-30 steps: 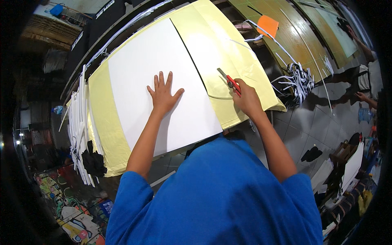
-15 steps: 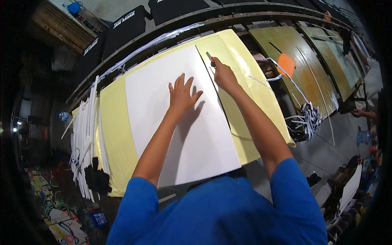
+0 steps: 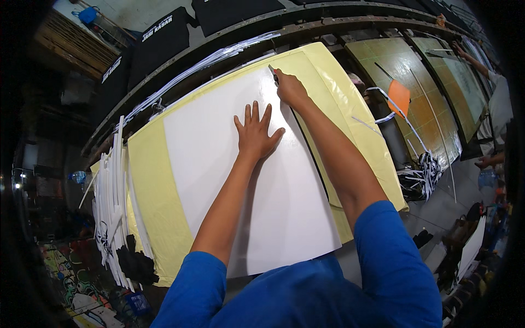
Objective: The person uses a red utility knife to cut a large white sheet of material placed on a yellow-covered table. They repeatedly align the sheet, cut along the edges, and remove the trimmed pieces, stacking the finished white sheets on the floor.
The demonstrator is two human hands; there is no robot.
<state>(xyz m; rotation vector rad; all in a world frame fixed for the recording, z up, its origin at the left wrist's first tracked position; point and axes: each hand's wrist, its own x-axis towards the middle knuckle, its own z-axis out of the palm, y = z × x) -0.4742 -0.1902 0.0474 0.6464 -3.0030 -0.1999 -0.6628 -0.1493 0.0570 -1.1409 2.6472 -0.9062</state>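
A large white sheet (image 3: 208,147) lies over yellow sheeting (image 3: 156,202) on the table. Spread flat near its middle is my left hand (image 3: 256,131), fingers apart, pressing on it. My right hand (image 3: 290,88) is closed round a utility knife (image 3: 272,71) at the sheet's far right corner. The blade points away from me, at or very near the sheet's edge; whether it touches cannot be made out. A dark line (image 3: 311,153) runs along the sheet's right edge, below my right hand.
Long white strips (image 3: 112,202) hang at the table's left end, and more strips (image 3: 202,65) lie along its far side. Black shirts (image 3: 164,49) lie beyond a metal rail. To the right are an orange piece (image 3: 399,98), a tangle of strips (image 3: 429,172) and another person's arm (image 3: 473,60).
My right hand has brought the knife left, to the far corner of the white sheet. My left hand has gone from resting lightly to lying flat, slightly further right.
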